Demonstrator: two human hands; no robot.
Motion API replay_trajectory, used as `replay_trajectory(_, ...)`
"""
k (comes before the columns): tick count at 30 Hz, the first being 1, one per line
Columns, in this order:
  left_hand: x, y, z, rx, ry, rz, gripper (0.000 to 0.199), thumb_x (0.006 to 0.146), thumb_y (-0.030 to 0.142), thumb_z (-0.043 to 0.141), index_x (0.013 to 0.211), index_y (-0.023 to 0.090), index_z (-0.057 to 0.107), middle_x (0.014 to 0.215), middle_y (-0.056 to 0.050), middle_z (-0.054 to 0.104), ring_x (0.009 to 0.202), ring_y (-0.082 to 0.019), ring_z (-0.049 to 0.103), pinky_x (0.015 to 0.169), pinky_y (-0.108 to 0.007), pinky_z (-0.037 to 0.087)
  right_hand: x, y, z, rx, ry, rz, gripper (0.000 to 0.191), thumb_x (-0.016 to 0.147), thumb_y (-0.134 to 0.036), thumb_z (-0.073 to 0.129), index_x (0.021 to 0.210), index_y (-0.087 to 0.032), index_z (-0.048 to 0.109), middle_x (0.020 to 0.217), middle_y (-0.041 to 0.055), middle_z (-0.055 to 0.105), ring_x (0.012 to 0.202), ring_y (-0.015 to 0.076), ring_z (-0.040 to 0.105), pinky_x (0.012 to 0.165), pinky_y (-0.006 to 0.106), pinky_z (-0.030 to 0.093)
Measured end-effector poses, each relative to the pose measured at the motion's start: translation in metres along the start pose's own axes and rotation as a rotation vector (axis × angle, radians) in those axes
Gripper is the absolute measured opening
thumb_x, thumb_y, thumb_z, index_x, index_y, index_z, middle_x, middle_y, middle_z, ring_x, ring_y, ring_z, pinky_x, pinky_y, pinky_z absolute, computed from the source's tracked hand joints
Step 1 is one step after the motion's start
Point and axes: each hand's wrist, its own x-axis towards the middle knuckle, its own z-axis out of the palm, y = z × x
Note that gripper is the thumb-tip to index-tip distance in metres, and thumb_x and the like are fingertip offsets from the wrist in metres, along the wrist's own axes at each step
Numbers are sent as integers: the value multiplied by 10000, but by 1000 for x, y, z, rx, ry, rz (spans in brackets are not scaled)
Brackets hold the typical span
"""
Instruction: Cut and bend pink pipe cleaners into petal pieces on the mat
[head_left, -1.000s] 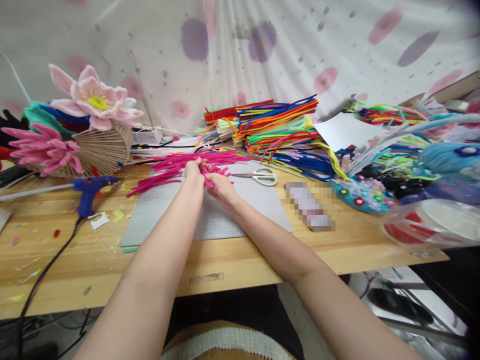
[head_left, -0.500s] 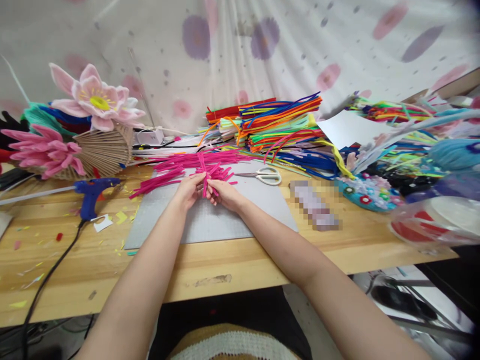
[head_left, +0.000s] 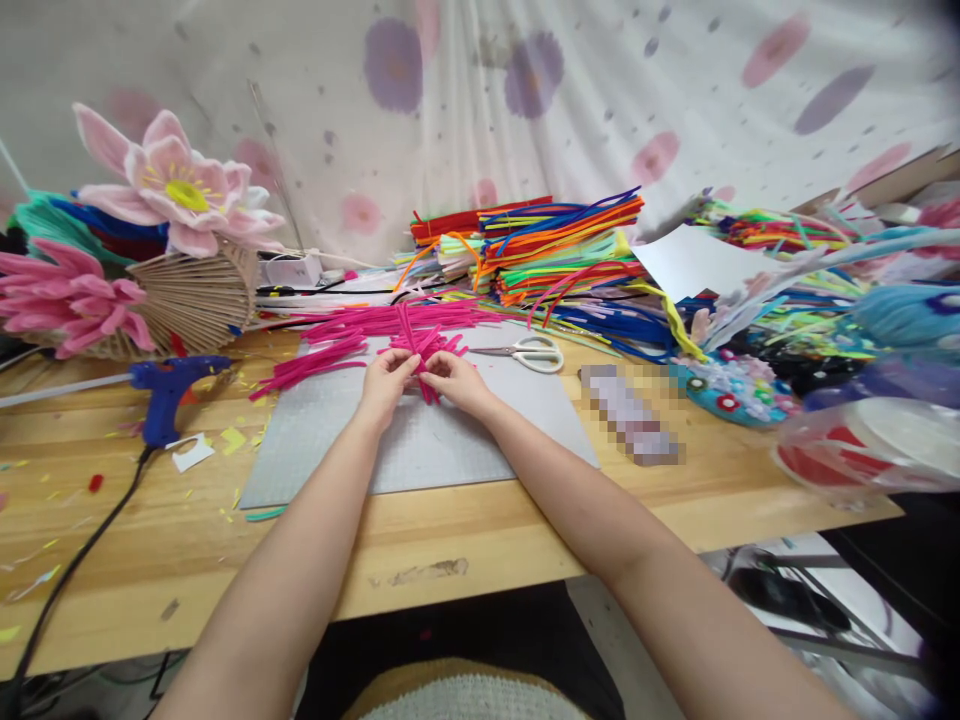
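Above the grey mat [head_left: 450,450], my left hand [head_left: 388,380] and my right hand [head_left: 456,382] meet fingertip to fingertip. Both pinch a small bundle of magenta pipe cleaners [head_left: 409,328], whose ends stick out above and below the fingers. More magenta pipe cleaners [head_left: 322,360] lie loose on the mat's left side and behind my hands. Scissors with white handles [head_left: 538,353] rest on the mat, right of my right hand, their blades pointing toward the magenta pieces.
A blue glue gun [head_left: 165,390] with a black cord lies left, near yellow scraps. Pink fabric flowers [head_left: 184,190] and a woven fan [head_left: 199,300] stand behind it. Coloured pipe cleaners [head_left: 562,240] are piled at the back. A plastic-wrapped container [head_left: 862,445] sits right.
Both hands still hold the magenta bundle; their fingers have shifted around it, and the bundle's lower ends now point slightly right. The view has shifted a little.
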Motion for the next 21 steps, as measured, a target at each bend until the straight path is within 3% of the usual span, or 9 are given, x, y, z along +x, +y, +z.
replay_trajectory(5, -2, 2, -2, 37, -31, -11, 286, 498, 304, 742, 652, 142, 563, 589, 17, 564, 524, -86, 526, 501, -215, 468, -2, -5, -6, 233, -70, 139, 219, 626, -254, 641, 702, -169, 454, 551, -59, 519, 458, 67, 473, 460, 199, 380)
replay_trajectory(10, -2, 5, -6, 42, -84, -69, 296, 490, 310, 738, 667, 135, 579, 582, 3, 571, 488, -86, 515, 440, -203, 437, -5, -13, -14, 389, -177, 166, 255, 587, -246, 665, 729, -157, 473, 539, -67, 530, 429, 51, 457, 441, 183, 360)
replay_trajectory(15, -2, 2, -4, 74, -47, -33, 317, 478, 327, 737, 647, 138, 546, 585, 21, 558, 504, -87, 518, 462, -214, 455, -6, -17, -16, 375, -212, 190, 172, 643, -242, 605, 737, -152, 492, 508, -53, 539, 431, 65, 477, 429, 181, 353)
replay_trajectory(21, -5, 3, 2, 60, -18, -24, 317, 484, 342, 734, 618, 136, 534, 560, 30, 530, 511, -93, 514, 476, -226, 447, -6, -18, -14, 247, -244, 123, 172, 693, -287, 581, 680, -152, 476, 457, -64, 490, 374, 41, 385, 384, 171, 253)
